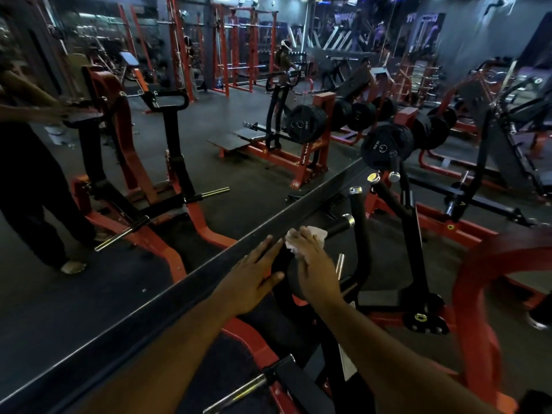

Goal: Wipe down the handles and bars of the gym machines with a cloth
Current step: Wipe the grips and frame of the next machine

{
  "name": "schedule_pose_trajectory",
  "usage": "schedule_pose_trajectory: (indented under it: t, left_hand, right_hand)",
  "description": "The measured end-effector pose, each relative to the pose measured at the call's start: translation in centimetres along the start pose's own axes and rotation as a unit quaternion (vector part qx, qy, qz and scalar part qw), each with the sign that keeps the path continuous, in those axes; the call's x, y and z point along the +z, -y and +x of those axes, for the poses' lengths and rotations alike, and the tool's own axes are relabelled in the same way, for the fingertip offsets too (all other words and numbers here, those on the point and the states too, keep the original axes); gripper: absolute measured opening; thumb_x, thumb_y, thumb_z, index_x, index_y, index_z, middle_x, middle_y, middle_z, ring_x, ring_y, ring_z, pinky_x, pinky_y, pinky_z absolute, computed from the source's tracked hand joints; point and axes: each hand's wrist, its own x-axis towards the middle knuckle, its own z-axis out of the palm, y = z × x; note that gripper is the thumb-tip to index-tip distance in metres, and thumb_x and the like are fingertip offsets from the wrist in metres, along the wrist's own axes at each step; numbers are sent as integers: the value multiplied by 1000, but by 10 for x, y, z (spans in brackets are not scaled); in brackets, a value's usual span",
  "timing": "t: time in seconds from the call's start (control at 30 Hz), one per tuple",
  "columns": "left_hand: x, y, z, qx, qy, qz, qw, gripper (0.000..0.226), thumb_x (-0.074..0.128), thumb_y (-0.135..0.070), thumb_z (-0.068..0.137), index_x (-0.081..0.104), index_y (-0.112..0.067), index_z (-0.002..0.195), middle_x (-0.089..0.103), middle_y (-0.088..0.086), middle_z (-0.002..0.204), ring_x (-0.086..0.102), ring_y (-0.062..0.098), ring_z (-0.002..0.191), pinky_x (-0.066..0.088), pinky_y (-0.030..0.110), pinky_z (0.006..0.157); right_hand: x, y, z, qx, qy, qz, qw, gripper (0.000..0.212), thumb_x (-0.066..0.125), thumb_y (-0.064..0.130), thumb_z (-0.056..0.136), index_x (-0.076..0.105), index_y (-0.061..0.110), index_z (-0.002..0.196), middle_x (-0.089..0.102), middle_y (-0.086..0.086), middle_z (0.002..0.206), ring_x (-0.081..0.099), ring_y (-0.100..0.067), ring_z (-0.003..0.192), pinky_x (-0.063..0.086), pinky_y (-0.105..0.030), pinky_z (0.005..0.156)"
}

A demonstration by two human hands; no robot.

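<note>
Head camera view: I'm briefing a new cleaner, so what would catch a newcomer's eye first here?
Low in the middle, the right hand presses a white cloth onto a black handle with a chrome end cap, while the left hand lies flat beside it. Behind them, a wall mirror at left reflects red-and-black machines, and black weight plates hang at the upper right.

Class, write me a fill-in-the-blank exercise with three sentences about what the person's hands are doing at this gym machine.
1. The right hand presses a crumpled ____ cloth onto the black handle bar.
2. The left hand lies with fingers ____.
3. The black handle bar ends in a shiny ____ cap.

Missing words: white; straight; metal
</note>
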Motion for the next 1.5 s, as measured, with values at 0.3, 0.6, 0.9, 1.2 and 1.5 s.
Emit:
schedule_pose_trajectory:
  t: [0.3, 0.6, 0.9, 1.2, 1.5]
  left_hand:
    - [-22, 6, 11, 6, -64, -93, 994, 61, 46, -31, 107, 19, -36, 162, 15, -9, 171, 20, 9, 155, 26, 44, 126]
    - [-37, -28, 50, -3, -41, -80, 996, 55, 47, -34, 108, 31, -28, 161, 24, -2, 169, 25, 16, 154, 26, 40, 125]
    - [-1, -56, 62, 53, -7, 152, 987, 62, 36, -39, 110, 11, -23, 165, 10, -2, 173, 11, 18, 158, 23, 46, 126]
    - [4, -56, 52, 67, -78, 104, 989, 54, 38, -27, 111, 25, -16, 162, 22, 1, 170, 16, 18, 157, 19, 35, 127]
    - [6, -59, 52, 52, -73, 112, 990, 55, 36, -29, 111, 22, -16, 163, 21, 2, 170, 12, 20, 158, 18, 38, 128]
  right_hand:
    - [6, -3, 12, 67, -54, -4, 996, 42, 44, 1, 104, 61, 18, 139, 47, 0, 157, 32, -11, 151, 36, -36, 121]
    - [54, -1, -105, 8, -71, 136, 988, 44, 51, 0, 102, 60, 18, 141, 52, 13, 153, 47, -13, 144, 39, -31, 118]
    - [2, -58, -85, -71, 5, -160, 984, 45, 42, 8, 90, 69, 12, 125, 71, -7, 125, 61, -24, 125, 47, -49, 110]
    - [30, -36, -120, 49, 25, -79, 995, 48, 56, -4, 97, 60, 14, 142, 58, 4, 143, 51, -10, 135, 43, -25, 113]
    - [15, -17, -99, 169, -44, 45, 984, 32, 50, 11, 106, 63, 19, 134, 66, 11, 116, 62, 3, 99, 45, -7, 83]
